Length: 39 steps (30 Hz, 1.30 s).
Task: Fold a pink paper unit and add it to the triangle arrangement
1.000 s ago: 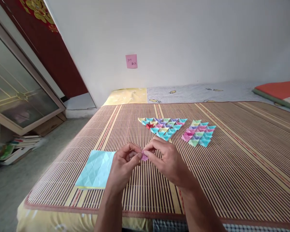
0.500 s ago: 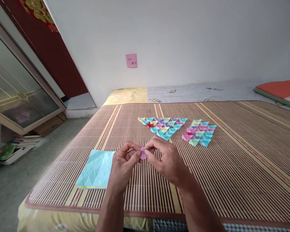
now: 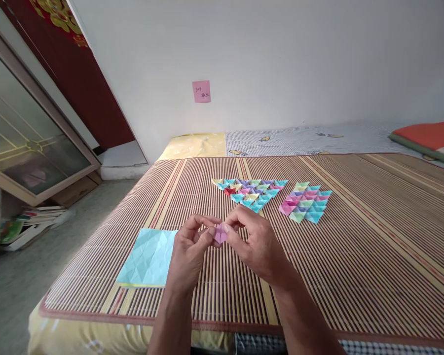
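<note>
My left hand [image 3: 189,251] and my right hand [image 3: 255,241] meet over the striped bamboo mat [image 3: 355,236], both pinching a small pink folded paper piece [image 3: 220,233] between thumbs and fingertips. To the left of my left hand lies a creased light-blue paper sheet [image 3: 148,257] flat on the mat. Beyond my hands lie two flat patches of small coloured folded triangles: a triangular patch [image 3: 252,193] and a diamond-shaped patch [image 3: 305,202] to its right.
The mat covers a bed with a yellow sheet [image 3: 196,146] against a white wall bearing a pink sticky note [image 3: 201,91]. An orange cushion [image 3: 425,135] lies far right. On the floor at left are stacked books [image 3: 29,224] below a glass-fronted frame [image 3: 25,143].
My hands have lifted slightly and turned the pink piece between the fingertips; it shows a little more now. The other papers have not moved.
</note>
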Each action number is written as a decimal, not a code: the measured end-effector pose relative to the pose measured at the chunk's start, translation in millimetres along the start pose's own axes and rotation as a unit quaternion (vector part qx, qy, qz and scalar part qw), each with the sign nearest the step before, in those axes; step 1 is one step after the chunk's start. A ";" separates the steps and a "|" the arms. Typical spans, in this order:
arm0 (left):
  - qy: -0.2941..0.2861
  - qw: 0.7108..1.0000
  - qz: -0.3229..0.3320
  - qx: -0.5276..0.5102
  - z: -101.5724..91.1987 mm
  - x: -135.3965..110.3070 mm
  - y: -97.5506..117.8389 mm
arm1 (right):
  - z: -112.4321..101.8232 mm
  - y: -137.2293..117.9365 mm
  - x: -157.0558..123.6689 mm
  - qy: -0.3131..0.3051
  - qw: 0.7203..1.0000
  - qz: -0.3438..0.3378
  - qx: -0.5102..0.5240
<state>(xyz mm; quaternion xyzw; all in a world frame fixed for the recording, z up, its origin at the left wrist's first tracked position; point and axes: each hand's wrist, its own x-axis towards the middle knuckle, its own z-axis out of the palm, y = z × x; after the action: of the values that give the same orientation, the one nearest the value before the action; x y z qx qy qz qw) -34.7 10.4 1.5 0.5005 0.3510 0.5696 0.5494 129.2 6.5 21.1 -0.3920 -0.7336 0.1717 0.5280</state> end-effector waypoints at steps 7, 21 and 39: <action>0.048 0.998 -0.003 -0.036 3.3 0.3 0.3 | 0.1 1.9 0.6 0.053 0.998 -0.009 -0.011; 0.047 0.995 0.066 0.052 13.9 -3.1 -1.0 | 3.7 3.4 0.6 0.060 0.997 -0.032 -0.020; 0.055 0.984 0.101 0.138 14.8 -2.3 -4.5 | 5.8 7.6 1.6 -0.001 0.986 -0.063 -0.157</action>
<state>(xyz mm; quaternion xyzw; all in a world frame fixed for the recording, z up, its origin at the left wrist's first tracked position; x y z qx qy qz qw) -19.5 6.7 0.6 0.5720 0.4034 0.5953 0.3946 126.7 13.4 14.8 -0.4228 -0.7752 0.0209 0.4688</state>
